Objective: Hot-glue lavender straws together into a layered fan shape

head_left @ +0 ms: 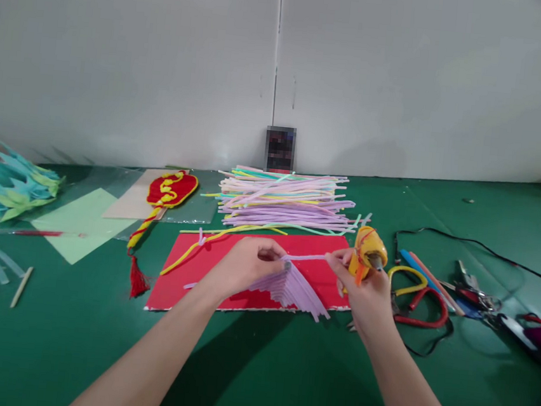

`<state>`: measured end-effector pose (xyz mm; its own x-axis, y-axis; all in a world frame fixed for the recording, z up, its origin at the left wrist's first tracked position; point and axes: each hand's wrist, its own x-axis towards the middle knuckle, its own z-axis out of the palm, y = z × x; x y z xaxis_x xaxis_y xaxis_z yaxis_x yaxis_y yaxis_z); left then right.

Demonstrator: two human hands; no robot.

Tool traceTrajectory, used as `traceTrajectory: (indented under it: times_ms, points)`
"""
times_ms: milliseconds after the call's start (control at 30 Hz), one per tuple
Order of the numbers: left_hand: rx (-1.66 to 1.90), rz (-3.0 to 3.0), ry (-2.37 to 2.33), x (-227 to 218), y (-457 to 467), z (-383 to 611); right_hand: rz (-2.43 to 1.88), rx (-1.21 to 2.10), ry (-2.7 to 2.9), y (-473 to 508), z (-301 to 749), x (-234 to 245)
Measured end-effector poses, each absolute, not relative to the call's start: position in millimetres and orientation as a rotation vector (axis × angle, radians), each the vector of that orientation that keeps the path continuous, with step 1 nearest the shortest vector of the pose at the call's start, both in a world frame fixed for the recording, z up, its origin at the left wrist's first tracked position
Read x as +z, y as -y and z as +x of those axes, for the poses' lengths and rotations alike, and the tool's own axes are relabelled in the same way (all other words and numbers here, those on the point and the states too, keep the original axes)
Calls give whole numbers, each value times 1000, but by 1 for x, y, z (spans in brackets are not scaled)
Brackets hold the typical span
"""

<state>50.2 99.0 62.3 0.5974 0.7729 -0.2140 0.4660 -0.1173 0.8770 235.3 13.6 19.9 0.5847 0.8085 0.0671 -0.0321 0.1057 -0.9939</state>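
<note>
My left hand (249,261) is closed on a fan of purple pipe cleaners (293,289), pinching it at its top over a red sheet (187,278) on the green table. My right hand (362,288) grips a yellow glue gun (368,251) and its fingertips also touch the far end of a purple pipe cleaner (306,257) that runs across to the left hand. A yellow pipe cleaner (199,247) lies over the red sheet's left part.
A stack of pastel pipe cleaners (284,201) lies behind the red sheet. A red and yellow ornament with a tassel (166,196) is at the left, near pale paper sheets (80,223) and teal paper fringes (5,180). Pliers, scissors and cables (434,289) sit at the right.
</note>
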Motion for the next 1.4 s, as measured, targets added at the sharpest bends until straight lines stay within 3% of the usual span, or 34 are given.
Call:
traceTrajectory:
  times_ms: [467,700,967,1100,1400]
  points:
    - [259,1738,-881,66,-96,49,-1334,700,736,-14,238,20]
    - [487,1794,-1000,69,-99,48,-1385,666,759,-14,236,22]
    - [739,1748,-1164,70,-104,49,-1619,332,829,-14,245,18]
    - [760,1764,-1172,67,-108,48,-1823,411,798,-10,246,20]
    - [838,1683,-1240,59,-113,46,-1846,560,1049,-11,236,23]
